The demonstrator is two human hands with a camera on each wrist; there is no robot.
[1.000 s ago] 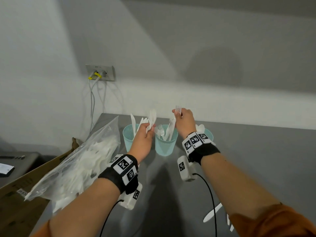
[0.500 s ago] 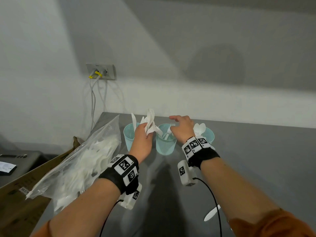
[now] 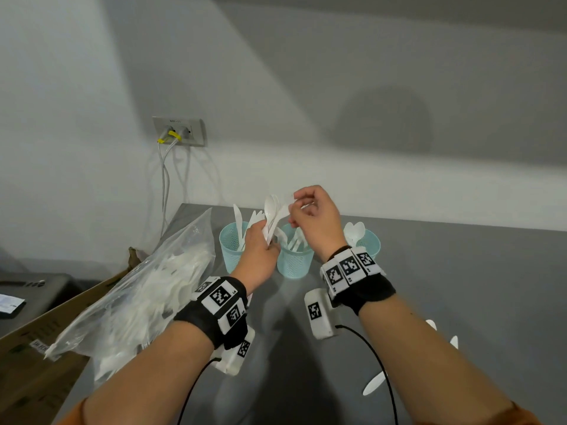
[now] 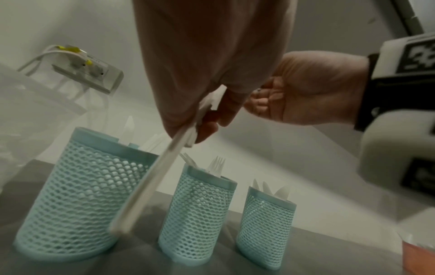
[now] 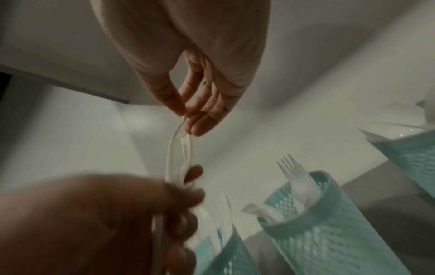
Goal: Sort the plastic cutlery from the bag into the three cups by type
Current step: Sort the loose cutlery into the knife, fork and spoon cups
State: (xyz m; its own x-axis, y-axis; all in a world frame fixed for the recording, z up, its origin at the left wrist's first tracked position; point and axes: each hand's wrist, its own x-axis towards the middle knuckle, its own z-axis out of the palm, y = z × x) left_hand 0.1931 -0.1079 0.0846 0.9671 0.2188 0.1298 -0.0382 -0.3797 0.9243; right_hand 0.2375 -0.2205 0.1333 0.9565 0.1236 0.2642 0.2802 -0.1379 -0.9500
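Note:
My left hand (image 3: pixel 266 240) grips a bundle of white plastic cutlery (image 3: pixel 272 214), spoon bowls up, above the gap between the left and middle cups. My right hand (image 3: pixel 293 208) pinches the top of one spoon (image 5: pixel 175 147) in that bundle between thumb and fingertips (image 5: pixel 200 126). Three teal mesh cups stand in a row: the left cup (image 3: pixel 230 251) has knives, the middle cup (image 3: pixel 294 263) has forks and the right cup (image 3: pixel 368 242) has spoons. The handles of the bundle (image 4: pixel 150 186) hang below my left hand (image 4: pixel 202 119). The clear bag (image 3: pixel 144 289) of cutlery lies to the left.
A few loose white pieces (image 3: pixel 374 386) lie on the grey table (image 3: pixel 460 271) by my right forearm. A cardboard box (image 3: pixel 33 348) stands beside the table's left edge. A wall socket with cables (image 3: pixel 179 131) is behind the cups, and wrist-camera cables trail from both arms.
The fork my right hand held over the middle cup is gone from it. That hand has since risen left to the bundle and pinched a spoon. My left hand stayed about where it was.

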